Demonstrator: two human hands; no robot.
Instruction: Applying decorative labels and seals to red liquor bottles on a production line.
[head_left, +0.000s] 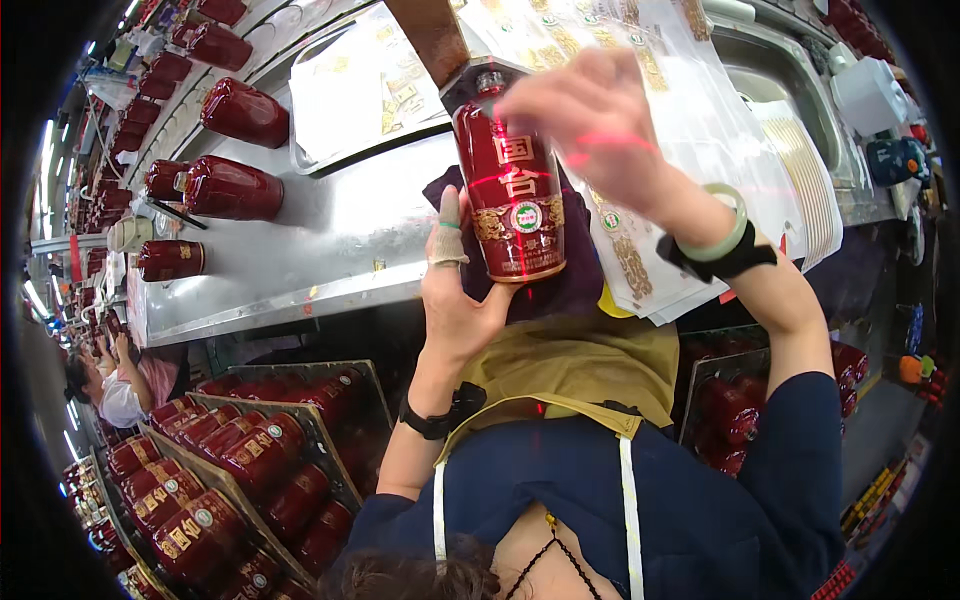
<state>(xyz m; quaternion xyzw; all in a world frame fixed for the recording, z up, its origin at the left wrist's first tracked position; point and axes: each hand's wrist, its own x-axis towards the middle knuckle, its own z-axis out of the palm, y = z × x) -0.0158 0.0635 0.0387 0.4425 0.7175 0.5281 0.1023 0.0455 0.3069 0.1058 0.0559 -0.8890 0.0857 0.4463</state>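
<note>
A dark red glossy bottle (505,225) with gold lettering, a patterned gold band and a round green-and-white emblem lies tilted on a dark purple cloth (588,262). My left hand (460,295) grips its lower left side, with the thumb near the base and a fabric cover on one finger. Over the bottle's upper right shoulder hovers my right hand (590,115). Motion smears its fingers, so I cannot tell whether they touch the bottle or hold anything. Red light lines cross the bottle and the right hand. To the right lie white sheets with gold-and-green decals (625,255).
More red bottles (235,187) stand at the left of the metal workbench (350,240). Behind them is a white tray of decals (300,150). A metal sink (765,75) is at far right. Crates of decorated bottles (200,530) stand below left. A brown post (430,38) rises behind the bottle.
</note>
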